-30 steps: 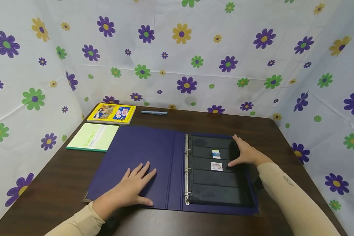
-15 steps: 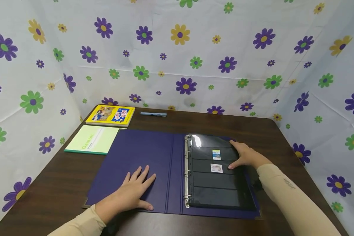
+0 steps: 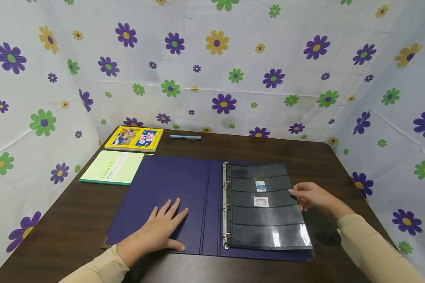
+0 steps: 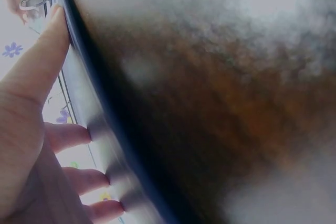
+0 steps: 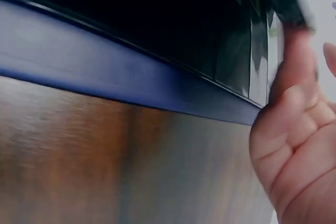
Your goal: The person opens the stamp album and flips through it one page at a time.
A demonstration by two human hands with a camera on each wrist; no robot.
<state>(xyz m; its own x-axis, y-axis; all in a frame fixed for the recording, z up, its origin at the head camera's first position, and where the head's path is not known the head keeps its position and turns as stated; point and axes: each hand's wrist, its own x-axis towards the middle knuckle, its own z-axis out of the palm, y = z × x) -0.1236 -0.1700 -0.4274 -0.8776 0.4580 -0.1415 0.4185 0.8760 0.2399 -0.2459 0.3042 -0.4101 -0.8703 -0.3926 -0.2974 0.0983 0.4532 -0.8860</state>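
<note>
A dark-blue ring binder (image 3: pixel 170 177) lies open on the table. Its metal rings (image 3: pixel 225 216) hold a black stock page (image 3: pixel 258 217) with clear strips. Two postage stamps sit in the strips: a blue-and-yellow stamp (image 3: pixel 260 186) above a pale stamp (image 3: pixel 261 201). My left hand (image 3: pixel 156 232) rests on the bare inside of the left cover, fingers spread; the left wrist view shows the thumb beside the cover's edge. At the page's outer edge, my right hand (image 3: pixel 313 198) pinches it between thumb and fingers. That edge is raised a little and the page bows slightly.
A pale green notebook (image 3: pixel 109 167) sits left of the binder, close against its cover. Behind it lies a yellow book (image 3: pixel 134 138), with a blue pen (image 3: pixel 185 137) to its right. A flower-print cloth (image 3: pixel 198 51) surrounds the brown table (image 3: pixel 340 173).
My right hand has moved from over the page's upper right down to its outer edge and taken hold of it, lifting that edge slightly. The left hand stays put.
</note>
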